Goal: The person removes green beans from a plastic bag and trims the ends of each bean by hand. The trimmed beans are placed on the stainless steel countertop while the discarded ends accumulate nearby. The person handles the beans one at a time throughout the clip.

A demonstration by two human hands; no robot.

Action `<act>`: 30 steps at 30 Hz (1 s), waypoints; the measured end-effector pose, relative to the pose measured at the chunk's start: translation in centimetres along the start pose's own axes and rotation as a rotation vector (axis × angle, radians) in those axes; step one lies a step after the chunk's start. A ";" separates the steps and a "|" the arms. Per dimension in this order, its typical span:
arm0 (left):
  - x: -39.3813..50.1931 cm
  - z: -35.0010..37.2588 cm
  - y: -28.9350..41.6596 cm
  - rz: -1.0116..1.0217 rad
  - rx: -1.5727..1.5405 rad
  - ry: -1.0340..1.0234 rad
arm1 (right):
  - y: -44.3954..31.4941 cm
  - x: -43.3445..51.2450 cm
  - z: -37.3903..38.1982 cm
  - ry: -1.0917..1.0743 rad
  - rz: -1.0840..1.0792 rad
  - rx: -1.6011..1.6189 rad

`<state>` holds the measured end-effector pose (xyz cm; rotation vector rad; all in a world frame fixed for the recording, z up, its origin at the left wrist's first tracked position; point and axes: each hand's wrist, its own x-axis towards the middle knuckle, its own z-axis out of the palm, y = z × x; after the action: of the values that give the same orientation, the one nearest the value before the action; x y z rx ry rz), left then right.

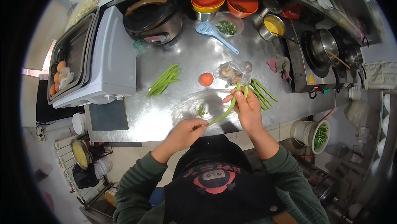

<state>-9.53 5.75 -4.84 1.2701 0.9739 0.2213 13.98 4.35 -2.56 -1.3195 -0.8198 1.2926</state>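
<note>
A long green bean stretches between my hands above the steel table. My left hand pinches its lower tip, while my right hand grips the upper end and also has another bean piece between its fingers. Beside my right hand lie several whole green beans. A larger bunch of green beans rests on the left part of the table. Small bean trimmings form a little pile on a wet patch just beyond my left hand. A tomato sits near a clear plastic bag with brownish contents.
At the back stand a rice cooker, orange bowls, a bowl of chopped greens and a blue slotted spoon. A pot of yellow liquid is near the stove. Eggs lie in a tray at left.
</note>
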 end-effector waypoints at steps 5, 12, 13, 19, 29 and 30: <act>0.1 1.4 -0.9 0.177 0.230 0.085 | 0.6 0.4 0.0 0.045 0.100 0.075; 0.2 1.9 -1.7 0.304 0.322 0.196 | 1.0 -0.1 -0.2 0.071 0.128 0.097; 0.1 2.0 -1.8 0.298 0.322 0.203 | 1.1 -0.2 -0.4 0.072 0.129 0.115; 0.2 2.4 -2.1 0.219 0.193 0.369 | 2.9 -0.9 -1.2 0.113 0.102 0.251; 0.4 3.4 -2.7 0.091 -0.400 0.399 | 6.0 -2.1 -1.3 0.275 0.362 0.596; 0.4 3.5 -2.7 0.091 -0.449 0.386 | 6.1 -2.1 -1.3 0.264 0.364 0.611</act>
<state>-7.81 2.67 -7.49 0.8706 1.1144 0.7355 13.70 0.87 -8.09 -1.1243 0.0215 1.4538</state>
